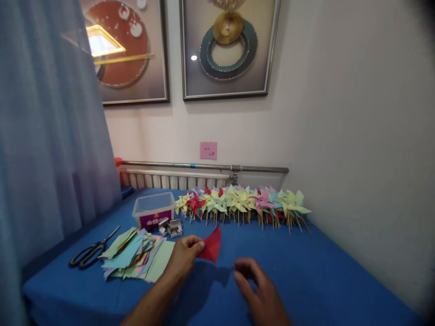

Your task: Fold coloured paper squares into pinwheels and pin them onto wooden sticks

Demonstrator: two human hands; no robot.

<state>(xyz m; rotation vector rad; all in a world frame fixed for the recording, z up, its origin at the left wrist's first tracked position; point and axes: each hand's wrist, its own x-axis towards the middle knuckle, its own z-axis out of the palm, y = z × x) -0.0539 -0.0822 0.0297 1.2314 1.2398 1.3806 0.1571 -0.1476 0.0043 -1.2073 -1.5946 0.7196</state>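
My left hand (186,253) pinches a red sheet of paper (212,246) by its left edge, thumb on top, above the blue tablecloth. To its right, my right hand (256,287) is apart from the paper, with curled fingers, a gap between thumb and forefinger and nothing seen between them. Beside my left wrist lies a loose pile of coloured paper sheets (131,258), mostly pale green, yellow and blue. Behind that pile, two small boxes (176,228) stand with small pieces in the nearer one.
Many paper pinwheels (238,201) on sticks lie along the back of the blue-covered table (322,280). A clear plastic tub (154,208) stands at the back left. Black-handled scissors (91,253) lie at the left, near a curtain (50,136). A wall (367,158) borders the right.
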